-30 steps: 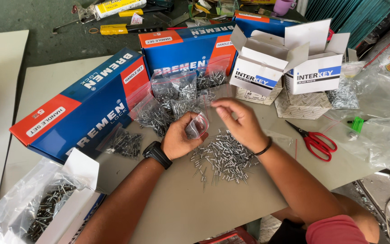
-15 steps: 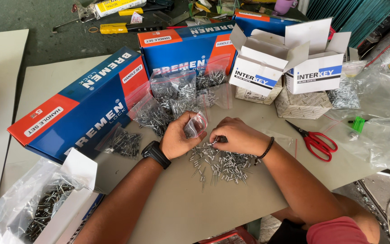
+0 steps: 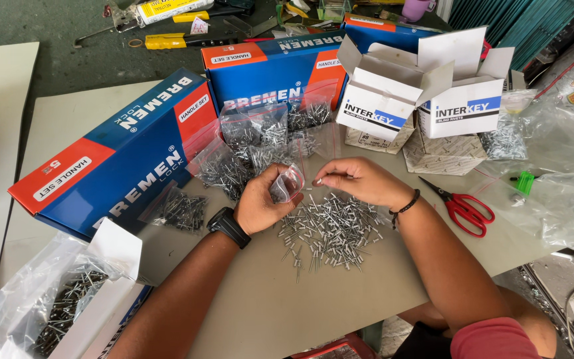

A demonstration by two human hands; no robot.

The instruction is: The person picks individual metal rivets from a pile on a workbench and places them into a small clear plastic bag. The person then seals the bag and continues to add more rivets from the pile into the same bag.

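While pinching: rivet (image 3: 318,180) (bag (image 3: 286,184) opposite)

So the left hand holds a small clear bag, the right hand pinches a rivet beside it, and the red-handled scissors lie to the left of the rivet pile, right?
Not quite. The head view shows the red-handled scissors lying right of the rivet pile, beyond the right hand's wrist. The rest stands: left hand holds the small clear bag, right hand pinches a rivet.

Small clear bag (image 3: 287,184) held upright above loose silver rivets (image 3: 330,229)

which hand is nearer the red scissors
Right. The right hand is just left of the red scissors; the left hand, holding a small plastic bag, is farther left.
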